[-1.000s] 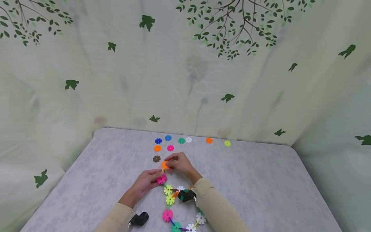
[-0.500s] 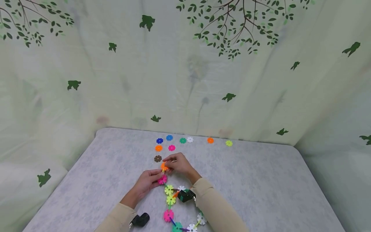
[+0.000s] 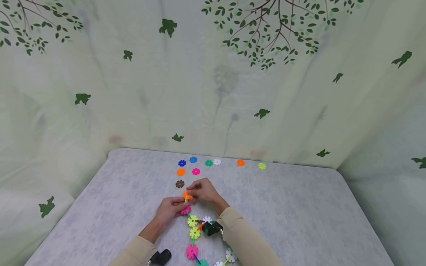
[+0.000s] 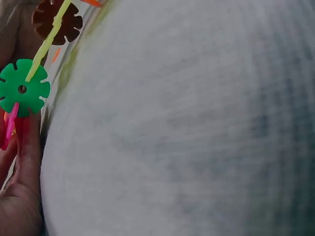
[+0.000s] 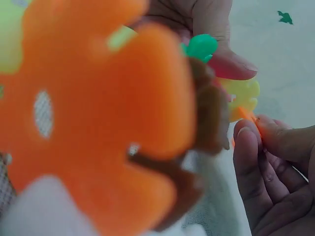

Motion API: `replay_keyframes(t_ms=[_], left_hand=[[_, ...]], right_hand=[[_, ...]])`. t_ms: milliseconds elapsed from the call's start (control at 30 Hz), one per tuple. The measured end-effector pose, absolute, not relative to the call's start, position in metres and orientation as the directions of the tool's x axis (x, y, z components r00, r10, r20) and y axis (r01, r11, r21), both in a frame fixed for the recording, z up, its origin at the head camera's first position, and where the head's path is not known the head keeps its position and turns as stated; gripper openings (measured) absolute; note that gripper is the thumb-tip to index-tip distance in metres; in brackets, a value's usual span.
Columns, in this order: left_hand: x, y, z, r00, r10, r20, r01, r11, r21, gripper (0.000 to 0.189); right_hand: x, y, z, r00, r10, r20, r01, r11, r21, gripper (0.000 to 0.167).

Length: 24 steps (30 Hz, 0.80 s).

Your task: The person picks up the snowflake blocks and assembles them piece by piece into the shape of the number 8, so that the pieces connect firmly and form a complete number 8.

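In the head view my right hand (image 3: pixel 204 190) pinches an orange slotted snowflake disc (image 3: pixel 187 194) between thumb and fingers. A yellow disc, seen on edge, joins it to the linked chain below. My left hand (image 3: pixel 165 211) grips that chain's far end, by the pink disc (image 3: pixel 185 210). Yellow discs (image 3: pixel 192 221) and another pink disc (image 3: pixel 192 251) follow towards me. The left wrist view shows a green disc (image 4: pixel 34 93) and a brown disc (image 4: pixel 61 24) in the chain. A blurred orange disc (image 5: pixel 98 147) fills much of the right wrist view, hiding part of the chain.
Loose discs lie beyond the hands: brown (image 3: pixel 179 184), pink (image 3: pixel 196 171), green (image 3: pixel 208 163), orange (image 3: pixel 240 162) and several others. A leaf-patterned curtain (image 3: pixel 213 81) hangs behind the grey-covered table (image 3: pixel 293 214). The right sleeve (image 3: pixel 247 236) covers part of the chain.
The right hand and its orange disc have come slightly nearer the left hand and towards me. Both hands keep their hold. The head view has tilted a little.
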<state>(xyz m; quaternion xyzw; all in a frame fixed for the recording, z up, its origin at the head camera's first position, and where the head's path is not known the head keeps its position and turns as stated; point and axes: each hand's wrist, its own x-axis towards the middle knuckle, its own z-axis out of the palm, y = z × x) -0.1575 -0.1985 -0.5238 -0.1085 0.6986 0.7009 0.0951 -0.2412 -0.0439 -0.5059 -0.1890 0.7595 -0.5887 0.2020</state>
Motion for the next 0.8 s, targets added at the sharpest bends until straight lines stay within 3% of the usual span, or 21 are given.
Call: replay_keyframes(t_ms=[233, 467, 667, 800], left_hand=[[-0.156, -0.203, -0.516, -0.952, 0.088, -0.292, -0.293, 0.001, 0.956, 0.034], [-0.156, -0.207, -0.509, -0.929, -0.043, -0.367, -0.369, 0.025, 0.929, 0.029], [-0.156, -0.209, -0.511, -0.931, -0.041, -0.363, -0.364, 0.022, 0.931, 0.025], [-0.153, -0.211, -0.513, -0.931, -0.025, -0.365, -0.365, 0.007, 0.931, 0.027]], right_hand=[[-0.241, -0.039, -0.502, -0.811, -0.572, -0.124, -0.057, 0.288, -0.956, 0.011], [-0.249, -0.041, -0.496, -0.742, -0.656, -0.14, -0.121, 0.336, -0.934, 0.01], [-0.282, -0.05, -0.489, -0.776, -0.62, -0.114, -0.232, 0.45, -0.862, 0.009], [-0.296, -0.065, -0.493, -0.773, -0.613, -0.163, -0.259, 0.539, -0.802, 0.013]])
